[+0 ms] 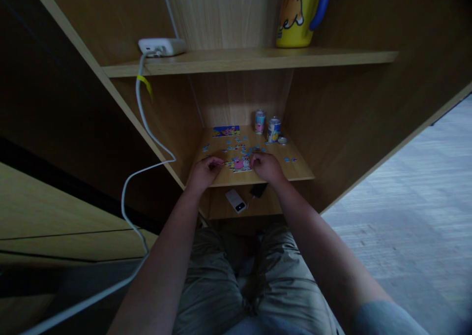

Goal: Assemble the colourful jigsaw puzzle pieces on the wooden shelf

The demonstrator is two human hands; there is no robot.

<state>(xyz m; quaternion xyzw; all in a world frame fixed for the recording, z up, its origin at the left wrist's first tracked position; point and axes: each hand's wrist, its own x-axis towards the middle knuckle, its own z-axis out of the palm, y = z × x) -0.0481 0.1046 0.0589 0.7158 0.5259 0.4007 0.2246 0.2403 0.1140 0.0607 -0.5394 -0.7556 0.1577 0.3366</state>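
Observation:
A partly joined jigsaw puzzle [241, 165] with a pink figure lies near the front edge of the wooden shelf [221, 181]. My left hand [207, 171] is at its left side, thumb and fingers pressed together; whatever they may hold is too small to make out. At the puzzle's right edge my right hand [268, 167] rests with curled fingers, and their tips are hidden. Loose puzzle pieces [238, 147] are scattered behind the joined part. Behind them lies a flat colourful picture [226, 131].
Two printed cans [260, 122] stand at the back right beside a round metal lid [282, 140]. Below, a phone [236, 200] and a dark device [258, 191] lie on a lower shelf. Above are a white charger [162, 46] with a hanging cable [142, 113] and a yellow cup [297, 20].

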